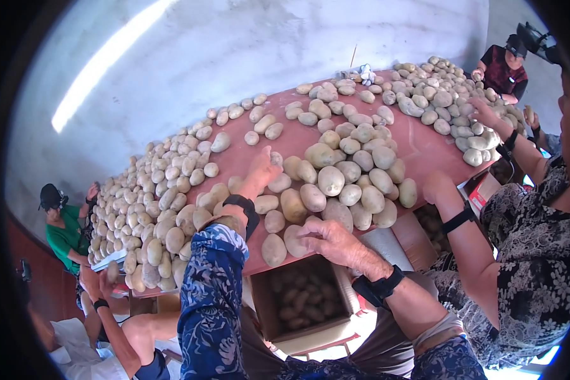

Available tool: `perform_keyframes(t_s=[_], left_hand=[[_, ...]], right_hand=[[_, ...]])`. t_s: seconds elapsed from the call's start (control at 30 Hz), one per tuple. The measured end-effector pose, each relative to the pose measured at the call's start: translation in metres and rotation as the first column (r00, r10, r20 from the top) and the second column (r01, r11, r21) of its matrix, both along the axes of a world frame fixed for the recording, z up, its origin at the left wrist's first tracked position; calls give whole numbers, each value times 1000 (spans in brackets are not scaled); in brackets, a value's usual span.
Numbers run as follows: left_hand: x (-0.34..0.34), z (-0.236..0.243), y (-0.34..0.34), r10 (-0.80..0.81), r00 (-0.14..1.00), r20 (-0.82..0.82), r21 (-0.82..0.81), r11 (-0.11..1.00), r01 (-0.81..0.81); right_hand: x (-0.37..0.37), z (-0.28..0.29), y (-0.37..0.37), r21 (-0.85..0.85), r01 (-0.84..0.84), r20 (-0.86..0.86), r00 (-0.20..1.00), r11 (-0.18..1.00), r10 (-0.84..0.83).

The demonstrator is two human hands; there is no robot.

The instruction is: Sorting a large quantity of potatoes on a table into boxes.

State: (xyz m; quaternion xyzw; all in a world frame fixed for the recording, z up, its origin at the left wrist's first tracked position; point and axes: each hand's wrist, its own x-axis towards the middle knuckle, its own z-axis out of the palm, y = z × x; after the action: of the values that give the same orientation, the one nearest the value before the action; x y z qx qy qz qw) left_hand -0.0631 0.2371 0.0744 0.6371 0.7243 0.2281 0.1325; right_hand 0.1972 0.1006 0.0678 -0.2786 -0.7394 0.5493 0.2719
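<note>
Brown potatoes lie in a loose pile (331, 181) on a reddish table (237, 136). My left hand (259, 172) reaches over the pile with its fingers closed on a potato (276, 158). At the near edge of the table is my right hand (339, 242), palm down. Its thumb and fingers are bent and apart, and the tips meet the right side of a potato (292, 242) lying there. Another potato (273, 250) sits just left of that one. Below the edge, between my knees, stands an open cardboard box (335, 330) with potatoes inside, in shadow.
A large heap of potatoes (152, 190) covers the left side, and another heap (440, 101) the far right. Close on my right, a person in a patterned top (532, 272) reaches to the table. Others work at left, in green (66, 228) and white (88, 348). A wall (247, 44) stands behind.
</note>
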Motion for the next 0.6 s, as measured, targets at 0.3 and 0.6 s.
perform_keyframes(t_s=[0.3,0.6], left_hand=[[25,3,-15,73,971,-229,36,997,-67],[48,-6,-12,158,984,88,142,975,-169]], right_hand=[[1,11,-1,85,2,45,999,996,-5],[-5,18,-6,177,-54,133,991,983,31]])
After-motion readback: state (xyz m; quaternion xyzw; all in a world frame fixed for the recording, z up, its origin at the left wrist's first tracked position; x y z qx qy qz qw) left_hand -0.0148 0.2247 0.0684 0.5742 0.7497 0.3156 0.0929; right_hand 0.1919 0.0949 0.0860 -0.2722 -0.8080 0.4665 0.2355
